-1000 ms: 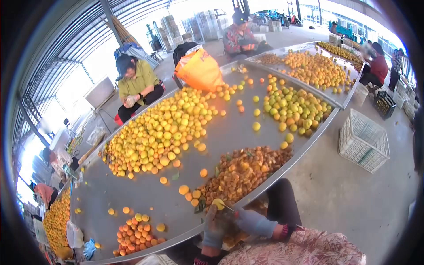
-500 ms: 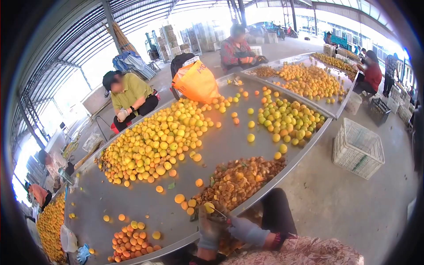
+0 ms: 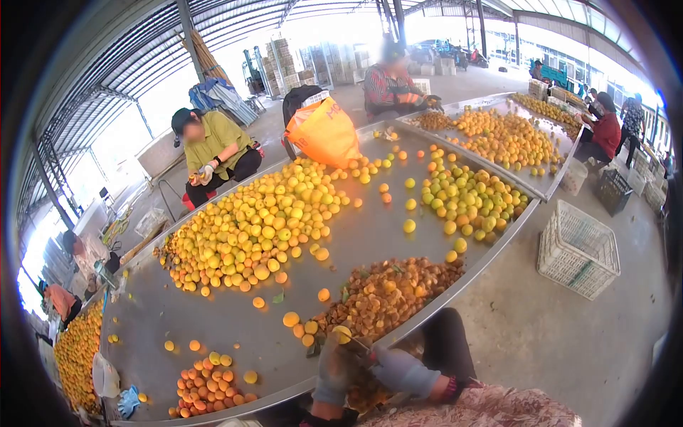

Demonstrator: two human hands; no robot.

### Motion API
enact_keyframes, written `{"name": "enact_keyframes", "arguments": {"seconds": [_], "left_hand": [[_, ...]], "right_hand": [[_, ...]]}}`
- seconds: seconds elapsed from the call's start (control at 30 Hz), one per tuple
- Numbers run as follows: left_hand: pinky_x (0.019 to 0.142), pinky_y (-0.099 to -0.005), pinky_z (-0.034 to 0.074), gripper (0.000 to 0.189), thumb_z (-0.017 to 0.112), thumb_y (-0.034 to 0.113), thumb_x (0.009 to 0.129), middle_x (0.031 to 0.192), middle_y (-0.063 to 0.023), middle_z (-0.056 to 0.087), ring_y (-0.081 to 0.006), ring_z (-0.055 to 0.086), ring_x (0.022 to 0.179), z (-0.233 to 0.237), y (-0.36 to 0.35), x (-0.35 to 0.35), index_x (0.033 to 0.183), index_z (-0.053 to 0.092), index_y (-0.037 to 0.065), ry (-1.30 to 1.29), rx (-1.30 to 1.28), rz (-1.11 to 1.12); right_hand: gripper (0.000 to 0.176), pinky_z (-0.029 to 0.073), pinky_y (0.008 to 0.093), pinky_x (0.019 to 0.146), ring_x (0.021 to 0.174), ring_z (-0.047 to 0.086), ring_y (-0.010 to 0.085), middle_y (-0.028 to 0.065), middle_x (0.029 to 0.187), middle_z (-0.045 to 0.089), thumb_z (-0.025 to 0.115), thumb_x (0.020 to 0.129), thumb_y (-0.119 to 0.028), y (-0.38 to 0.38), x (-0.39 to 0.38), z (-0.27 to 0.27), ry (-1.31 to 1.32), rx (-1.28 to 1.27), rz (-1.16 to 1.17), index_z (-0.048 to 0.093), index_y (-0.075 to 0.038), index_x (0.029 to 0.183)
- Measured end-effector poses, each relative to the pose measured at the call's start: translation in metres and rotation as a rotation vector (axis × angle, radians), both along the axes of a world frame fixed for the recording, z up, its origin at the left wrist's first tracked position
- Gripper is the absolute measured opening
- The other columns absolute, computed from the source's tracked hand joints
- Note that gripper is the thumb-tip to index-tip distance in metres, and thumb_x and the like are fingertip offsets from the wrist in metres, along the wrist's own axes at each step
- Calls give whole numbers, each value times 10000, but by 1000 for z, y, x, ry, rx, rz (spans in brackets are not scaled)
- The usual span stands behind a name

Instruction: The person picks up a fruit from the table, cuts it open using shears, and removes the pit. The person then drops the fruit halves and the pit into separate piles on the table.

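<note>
At the near edge of the metal table, my left hand [image 3: 333, 376], in a grey-blue glove with brown-stained fingers, grips a yellow apricot [image 3: 342, 334]. A dark line runs across the fruit. My right hand [image 3: 403, 371], gloved in the same colour, is closed around a small knife [image 3: 361, 345] whose thin blade points at the apricot. Most of the knife's handle is hidden by the fingers. Right beyond both hands lies a heap of brownish split apricot pieces [image 3: 388, 295]. A few whole orange apricots [image 3: 291, 319] rest at its left side.
The metal table [image 3: 235, 327] bears a large pile of yellow apricots [image 3: 242, 231], a greener pile [image 3: 477, 196] and an orange one [image 3: 206, 388]. An orange bag [image 3: 324, 132] stands at the far edge. A white crate [image 3: 580, 249] sits on the floor at right. Several people work around.
The view has shifted slightly. The knife blade has drawn back a little from the apricot, which now shows a dark line. Across the table, the person in the green shirt has raised their hands slightly.
</note>
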State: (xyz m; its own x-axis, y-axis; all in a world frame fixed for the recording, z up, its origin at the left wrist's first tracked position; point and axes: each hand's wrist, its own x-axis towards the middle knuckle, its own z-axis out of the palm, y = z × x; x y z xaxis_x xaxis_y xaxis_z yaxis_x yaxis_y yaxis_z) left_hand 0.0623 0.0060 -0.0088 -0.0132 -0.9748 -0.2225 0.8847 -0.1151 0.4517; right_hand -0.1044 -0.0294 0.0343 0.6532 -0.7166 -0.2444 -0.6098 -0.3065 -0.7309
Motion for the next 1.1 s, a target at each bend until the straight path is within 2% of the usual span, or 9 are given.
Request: {"name": "enact_keyframes", "arguments": {"seconds": [0.2,0.43,0.73,0.83,0.87,0.9,0.97,1.07,1.1], "left_hand": [[818,-530,462,454,416,478,927,1028,-163,623,-356,587,928,11,0,-25,1120,546,88,125,50,6],[829,-382,482,338,491,327,929,1008,-128,614,-251,588,890,27,4,-28,1111,532,46,9,100,30],[872,-388,475,366,488,351,926,1022,-125,621,-247,587,961,-22,-15,-26,1139,515,54,48,42,113],[870,-388,472,440,472,425,926,1024,-147,628,-257,591,960,22,-12,-34,1133,533,42,-181,110,140],[952,-360,404,439,394,352,957,1227,-114,470,-221,492,1098,-6,-16,-24,1295,338,78,-414,-71,176],[1035,-332,336,527,316,280,988,1429,-82,312,-186,393,1235,-19,-9,-20,1458,143,115,-645,-229,194],[1029,-318,347,504,329,259,985,1393,-109,352,-185,413,1214,-39,-8,-24,1445,184,111,-615,-380,319],[960,-362,424,416,386,159,964,1250,-122,481,-221,510,1101,-46,-15,-20,1364,306,79,-654,11,290],[900,-398,444,357,376,351,943,1053,-117,547,-273,545,1013,-17,-12,-24,1143,437,62,-351,11,267]], "right_hand": [[365,456,481,715,829,598,402,233,834,613,548,839,-305,4,5,-26,40,-20,-84,430,-38,1058],[362,457,479,721,827,599,396,224,829,615,531,844,-298,-4,-1,-18,-67,129,-93,435,-27,1064],[392,469,475,667,758,602,405,220,804,615,545,832,-292,-1,9,-68,-34,-84,-98,422,-22,1089],[492,476,476,650,733,603,394,240,789,601,558,818,-285,-7,9,-87,-104,-320,-17,383,-20,1194],[515,482,474,598,672,602,393,231,745,601,560,818,-285,-14,18,-124,-196,-441,-43,372,-18,1216],[519,480,475,553,612,593,399,209,690,600,560,822,-282,-6,17,-71,-228,-348,-146,366,-21,1226],[355,482,483,559,631,599,400,210,680,598,554,836,-291,0,21,-46,-177,-308,-182,441,-24,1041],[315,482,479,604,692,601,402,227,743,604,570,829,-272,5,15,-43,-108,-209,-123,454,-19,974],[309,480,483,618,705,597,409,228,741,601,577,825,-268,6,9,-39,-107,-169,-93,472,-18,975]]}}
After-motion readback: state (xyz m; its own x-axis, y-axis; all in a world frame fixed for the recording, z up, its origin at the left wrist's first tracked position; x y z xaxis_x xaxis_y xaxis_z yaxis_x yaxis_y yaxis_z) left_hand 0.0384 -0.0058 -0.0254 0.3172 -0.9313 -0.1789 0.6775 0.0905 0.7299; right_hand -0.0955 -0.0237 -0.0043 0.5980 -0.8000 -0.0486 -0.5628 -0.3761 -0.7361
